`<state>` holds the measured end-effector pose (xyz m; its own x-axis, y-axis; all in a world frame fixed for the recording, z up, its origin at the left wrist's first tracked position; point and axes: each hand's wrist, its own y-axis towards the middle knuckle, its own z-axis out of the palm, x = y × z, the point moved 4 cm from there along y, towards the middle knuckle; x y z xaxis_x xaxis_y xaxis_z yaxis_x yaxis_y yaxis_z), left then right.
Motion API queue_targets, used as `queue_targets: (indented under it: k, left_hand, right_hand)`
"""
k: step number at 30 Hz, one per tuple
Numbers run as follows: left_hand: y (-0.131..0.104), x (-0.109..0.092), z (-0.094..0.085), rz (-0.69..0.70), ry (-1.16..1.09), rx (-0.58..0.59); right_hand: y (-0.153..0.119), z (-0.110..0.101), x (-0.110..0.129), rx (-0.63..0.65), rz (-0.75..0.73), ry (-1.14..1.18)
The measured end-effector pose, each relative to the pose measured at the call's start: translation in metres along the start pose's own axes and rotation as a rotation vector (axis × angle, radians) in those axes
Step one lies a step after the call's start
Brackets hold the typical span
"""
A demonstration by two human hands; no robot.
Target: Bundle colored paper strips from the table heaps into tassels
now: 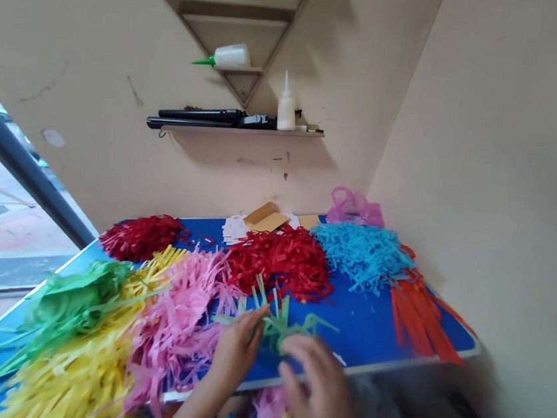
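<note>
Near the front edge of the blue table [366, 326], thin green paper strips [281, 317] spread out beyond my hands. My left hand [239, 345] is at their left side with its fingers pressed together; whether a strip is between them is too small to tell. To the right, my right hand [316, 388] is slightly blurred, its fingers curved and apart, with nothing visible held in it. Pink strips [182, 325] lie just left of my left hand, and a red strip pile [283, 260] sits behind the green ones.
Yellow strips [83, 374] and green paper [82, 294] cover the left side. Blue strips [364, 252] and orange strips [422, 316] lie at the right. A brown envelope [266, 218] is at the back. A wall shelf [247, 131] holds a glue bottle [287, 112].
</note>
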<state>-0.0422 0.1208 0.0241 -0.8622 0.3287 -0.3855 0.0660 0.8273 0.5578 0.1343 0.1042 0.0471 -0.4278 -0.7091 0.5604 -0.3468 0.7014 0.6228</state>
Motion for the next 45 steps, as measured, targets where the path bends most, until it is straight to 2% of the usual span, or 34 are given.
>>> queue_targets:
  k: [2,4,5,7,9,11,12,14,17,19,21,22,23,24,25,26,28,29,31,32,34,37,41,43,45]
  left_hand:
    - [-0.002,0.000,-0.012,-0.006,0.069,-0.022]
    - [-0.003,-0.005,-0.040,0.102,0.251,-0.066]
    - [-0.005,-0.010,-0.058,0.212,0.389,-0.089]
    - [-0.009,-0.021,-0.092,0.488,0.560,-0.053]
    - [-0.013,-0.026,-0.117,0.632,0.656,-0.014]
    - [-0.017,-0.028,-0.122,0.700,0.672,0.003]
    - [-0.019,-0.028,-0.116,0.704,0.664,0.002]
    - [-0.027,-0.027,-0.087,0.657,0.631,0.004]
    - [-0.040,-0.026,-0.020,0.511,0.537,0.027]
    - [-0.047,-0.025,0.025,0.388,0.462,0.152]
    - [-0.051,-0.025,0.057,0.279,0.399,0.249]
    - [-0.051,-0.025,0.067,0.221,0.372,0.280]
    - [-0.051,-0.025,0.073,0.167,0.347,0.300]
    - [-0.050,-0.026,0.075,0.121,0.325,0.314]
    - [-0.050,-0.027,0.076,0.091,0.305,0.325]
    - [-0.049,-0.027,0.075,0.076,0.289,0.336]
    - [-0.046,-0.029,0.069,0.079,0.269,0.363]
    - [-0.045,-0.030,0.065,0.081,0.266,0.375]
    - [-0.043,-0.027,0.055,0.074,0.268,0.395]
    - [-0.043,-0.025,0.049,0.061,0.275,0.400]
    - [-0.045,-0.015,0.036,0.020,0.300,0.392]
    - [-0.051,0.007,0.013,-0.071,0.351,0.349]
    - [-0.063,0.030,-0.025,-0.203,0.474,0.315]
    - [-0.066,0.025,-0.043,-0.236,0.545,0.303]
    - [-0.066,0.005,-0.051,-0.179,0.517,0.283]
  right_hand:
    - [-0.012,0.030,0.010,0.244,0.099,0.215]
    - [-0.014,0.059,0.020,0.371,0.235,0.420]
    - [-0.010,0.070,0.026,0.382,0.277,0.543]
    - [0.004,0.084,0.042,0.354,0.276,0.824]
    - [0.019,0.090,0.054,0.289,0.294,1.113]
    - [0.029,0.092,0.055,0.208,0.416,1.371]
    - [0.031,0.092,0.049,0.167,0.504,1.477]
    - [0.028,0.085,0.026,0.080,0.659,1.562]
    - [0.012,0.047,-0.036,-0.008,0.765,1.355]
    - [0.000,0.009,-0.087,-0.031,0.871,1.134]
    - [-0.008,-0.034,-0.130,-0.081,0.894,0.802]
    - [-0.010,-0.059,-0.144,-0.235,0.856,0.523]
    - [-0.013,-0.079,-0.147,-0.383,0.764,0.256]
    - [-0.015,-0.089,-0.141,-0.456,0.615,0.033]
    - [-0.017,-0.089,-0.128,-0.450,0.440,-0.138]
    - [-0.019,-0.077,-0.112,-0.352,0.254,-0.246]
    - [-0.026,-0.028,-0.082,0.097,-0.050,-0.279]
    - [-0.029,-0.005,-0.074,0.267,-0.116,-0.267]
    - [-0.029,0.029,-0.068,0.425,-0.159,-0.200]
    - [-0.025,0.037,-0.071,0.435,-0.152,-0.164]
    - [-0.018,0.040,-0.080,0.413,-0.136,-0.105]
    - [-0.010,0.026,-0.084,0.352,-0.137,-0.068]
    - [-0.010,0.016,-0.073,0.340,-0.194,-0.059]
    - [-0.012,0.018,-0.068,0.362,-0.223,-0.079]
    - [-0.014,0.023,-0.064,0.399,-0.247,-0.100]
